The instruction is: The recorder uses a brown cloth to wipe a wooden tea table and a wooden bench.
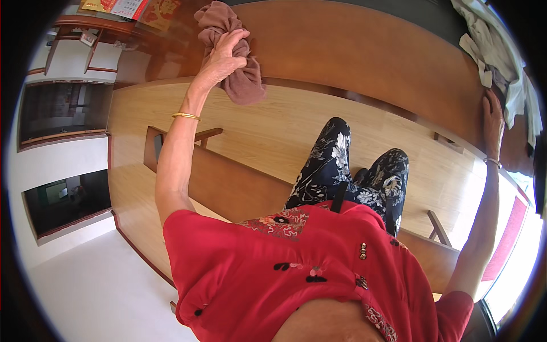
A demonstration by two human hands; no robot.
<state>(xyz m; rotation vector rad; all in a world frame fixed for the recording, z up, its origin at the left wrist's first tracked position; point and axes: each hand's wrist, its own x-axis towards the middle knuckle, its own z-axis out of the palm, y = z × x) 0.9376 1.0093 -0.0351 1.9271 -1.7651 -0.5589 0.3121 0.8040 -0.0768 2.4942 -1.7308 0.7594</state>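
Observation:
My left hand (226, 55) holds a crumpled brown cloth (245, 83) on the polished wooden table (342, 47). The cloth spreads beyond my fingers and droops over the table's near edge. At the far right, my right hand (493, 115) rests at the end of the table, with nothing visible in it. Just above its fingertips lies a heap of pale garments (498, 55), partly hanging down. The palm of that hand is hidden.
Behind my legs stands a long wooden bench (243, 181) on a wood-look floor (282, 107). A calendar (128, 6) and red-and-gold printed paper (160, 13) lie at the upper left. Two dark doorways (66, 111) open in the white wall. Bright light enters at the right.

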